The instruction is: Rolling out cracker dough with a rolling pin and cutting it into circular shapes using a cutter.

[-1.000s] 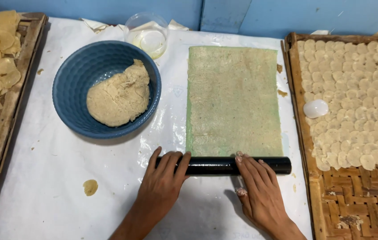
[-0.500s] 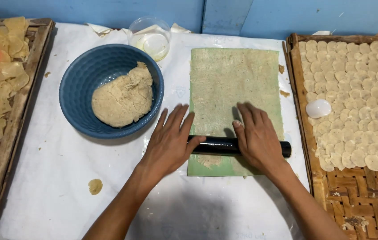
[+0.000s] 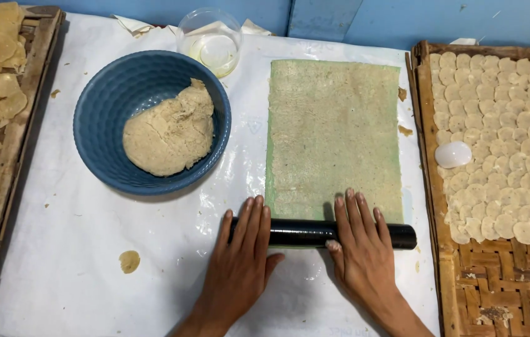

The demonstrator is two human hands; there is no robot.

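Rolling pin [image 3: 315, 233] crosswise, left-right.

The rolling pin [image 3: 321, 233] at the lower middle of the frame looks like black plastic, smooth and glossy, catching light along its length. Above it the rolled dough sheet [image 3: 333, 137] is matt and grainy, greenish-tan. The counter [image 3: 78, 262] is covered in a white plastic sheet — slightly shiny, wrinkled. The blue bowl [image 3: 109, 93] at upper left has a ribbed, satin finish; the dough lump [image 3: 168, 131] in it is rough and cracked. At right, the woven tray [image 3: 496, 274] is dry bamboo — coarse. The small bowl [image 3: 210, 37] at top is clear glass.
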